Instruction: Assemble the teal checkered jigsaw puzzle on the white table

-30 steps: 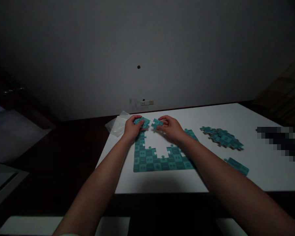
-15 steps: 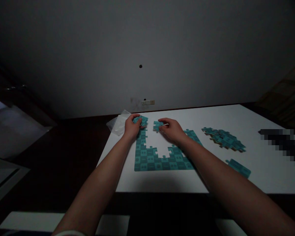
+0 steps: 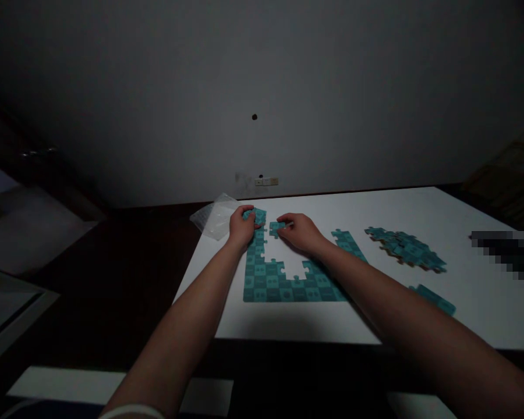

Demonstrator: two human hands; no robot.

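Observation:
A teal checkered jigsaw puzzle (image 3: 266,285) lies partly joined on the white table, a U-shaped border around a bare middle. At its far left corner my left hand (image 3: 243,226) is closed on several teal puzzle pieces (image 3: 257,216). Between thumb and fingers, my right hand (image 3: 300,231) pinches a single puzzle piece (image 3: 274,227), close to the inner edge of the puzzle's left side. Whether that piece touches the border or the table, I cannot tell. My right forearm covers part of the puzzle's right side.
A heap of loose puzzle pieces (image 3: 406,249) lies to the right, with a separate joined strip (image 3: 434,298) nearer the front edge. A clear plastic bag (image 3: 218,216) hangs over the far left edge of the white table (image 3: 288,324). A blurred dark object (image 3: 506,247) rests far right.
The piece in my right hand has moved left and slightly down, closer to the puzzle's left side. My left hand keeps hold of its pieces. The whole view has shifted slightly.

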